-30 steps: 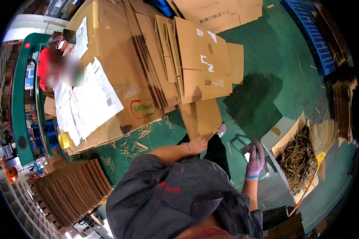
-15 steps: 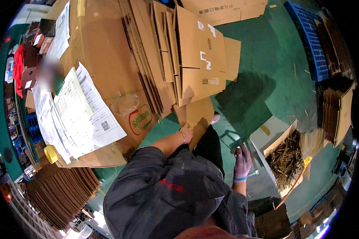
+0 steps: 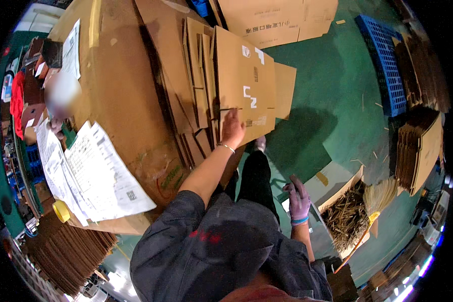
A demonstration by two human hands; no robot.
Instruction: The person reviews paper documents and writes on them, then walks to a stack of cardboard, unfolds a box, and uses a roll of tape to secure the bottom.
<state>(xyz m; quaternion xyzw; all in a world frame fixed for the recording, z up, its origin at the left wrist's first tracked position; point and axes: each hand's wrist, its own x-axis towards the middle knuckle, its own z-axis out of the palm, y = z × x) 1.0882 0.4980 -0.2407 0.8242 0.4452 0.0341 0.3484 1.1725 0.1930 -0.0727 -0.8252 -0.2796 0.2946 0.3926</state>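
My left hand, bare with a thin bracelet at the wrist, lies against the lower part of a flattened cardboard box with white marks. Its fingers are stretched out and partly blurred. More folded cardboard sheets lean behind that box, beside a large cardboard-covered surface. On the other side, my right hand wears a pale purple glove with a blue cuff. Its fingers are loosely bent and apart, with nothing visible between them. A light-coloured object beneath it is mostly hidden.
Printed sheets and a yellow tape roll lie at left. A bin of brown scraps with a broom stands at right. Farther off are a blue pallet and cardboard stacks. Another person's hand is by the papers.
My left hand has moved up and away from me, from the lower cardboard flap onto the marked box. My right hand has shifted slightly. The view has shifted, and the papers' near corner has moved.
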